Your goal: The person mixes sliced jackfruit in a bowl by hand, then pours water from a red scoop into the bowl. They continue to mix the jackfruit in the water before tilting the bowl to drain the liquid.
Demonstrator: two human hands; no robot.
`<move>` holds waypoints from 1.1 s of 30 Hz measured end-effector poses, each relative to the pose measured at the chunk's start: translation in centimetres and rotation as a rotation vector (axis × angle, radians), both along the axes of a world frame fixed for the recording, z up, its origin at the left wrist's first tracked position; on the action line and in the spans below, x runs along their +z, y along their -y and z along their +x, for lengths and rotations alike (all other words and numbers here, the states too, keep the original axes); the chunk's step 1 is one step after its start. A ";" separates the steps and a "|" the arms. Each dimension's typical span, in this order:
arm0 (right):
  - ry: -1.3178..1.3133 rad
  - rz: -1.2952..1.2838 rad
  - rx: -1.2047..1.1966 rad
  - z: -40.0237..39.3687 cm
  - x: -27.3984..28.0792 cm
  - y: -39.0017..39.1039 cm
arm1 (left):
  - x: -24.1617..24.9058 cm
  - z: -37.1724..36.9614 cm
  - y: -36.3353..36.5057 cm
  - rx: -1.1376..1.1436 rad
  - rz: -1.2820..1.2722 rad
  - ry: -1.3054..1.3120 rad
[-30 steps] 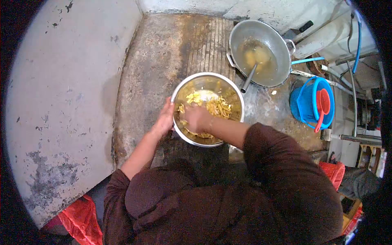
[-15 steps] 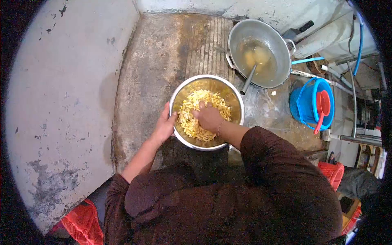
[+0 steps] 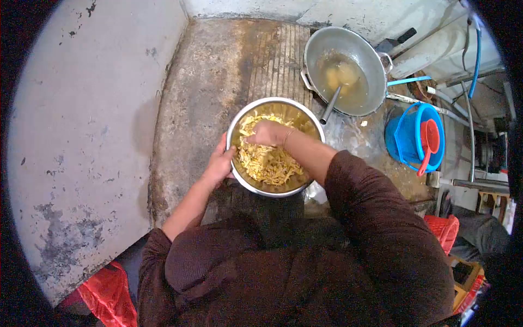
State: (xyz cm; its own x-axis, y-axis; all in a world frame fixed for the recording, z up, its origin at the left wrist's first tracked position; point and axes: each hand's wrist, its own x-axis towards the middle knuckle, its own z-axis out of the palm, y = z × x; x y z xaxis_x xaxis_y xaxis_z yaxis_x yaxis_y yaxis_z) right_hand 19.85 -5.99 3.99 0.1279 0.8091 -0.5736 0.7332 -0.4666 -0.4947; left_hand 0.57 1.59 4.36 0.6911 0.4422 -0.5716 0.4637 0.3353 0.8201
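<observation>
One steel mixing bowl (image 3: 314,126) sat on the stained concrete floor (image 3: 201,92), filled with pale yellow shredded strips (image 3: 267,163). The left hand (image 3: 220,163) clasped the bowl's near-left rim, fingers curled over the edge. The right hand (image 3: 268,133) was sunk into the strips at the far side, fingers bent down among them; whether they pinched any could not be told. Beyond stood one wok (image 3: 344,71) of cloudy liquid with one ladle (image 3: 331,104), and one blue bucket (image 3: 414,139) holding one red scoop (image 3: 429,143).
</observation>
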 end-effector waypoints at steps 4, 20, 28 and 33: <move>0.284 -0.023 -0.026 2.9 2.3 1.2 | 0.6 0.1 0.6 0.049 0.023 0.019; -0.095 0.050 -0.411 5.4 2.1 6.6 | 1.4 0.3 1.3 0.063 0.037 -0.040; -0.041 0.383 -0.646 0.4 -7.0 -0.4 | -0.1 -0.1 0.1 -0.024 0.016 -0.006; 0.210 0.279 0.086 -5.7 1.4 2.5 | -0.1 0.0 0.0 -0.005 0.021 0.020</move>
State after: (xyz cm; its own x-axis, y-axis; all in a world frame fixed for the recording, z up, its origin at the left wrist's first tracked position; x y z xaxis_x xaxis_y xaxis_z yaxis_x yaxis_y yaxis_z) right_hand 14.18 -8.48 5.36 0.1443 0.9437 -0.2978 0.8630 -0.2673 -0.4288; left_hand 0.57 1.61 4.28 0.7049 0.4502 -0.5481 0.4485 0.3158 0.8361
